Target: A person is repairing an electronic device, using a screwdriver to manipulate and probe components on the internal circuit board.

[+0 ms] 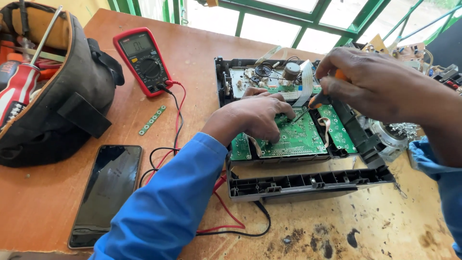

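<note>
An opened black electronic device point(308, 185) lies on the wooden table point(202, 58) with its green circuit board point(301, 137) exposed. My left hand point(255, 118) rests flat on the board, fingers pressing it down. My right hand point(370, 82) grips a small orange-handled screwdriver point(321, 100), its tip touching the board just right of my left fingers. White ribbon cables point(305, 86) and round components sit at the device's far side.
A red multimeter point(143, 60) with red and black leads point(175, 144) lies at left centre. A dark tool bag point(48, 91) with a red-handled screwdriver point(19, 89) sits far left. A black phone point(108, 192) lies near the front edge. Loose boards and metal parts crowd the right.
</note>
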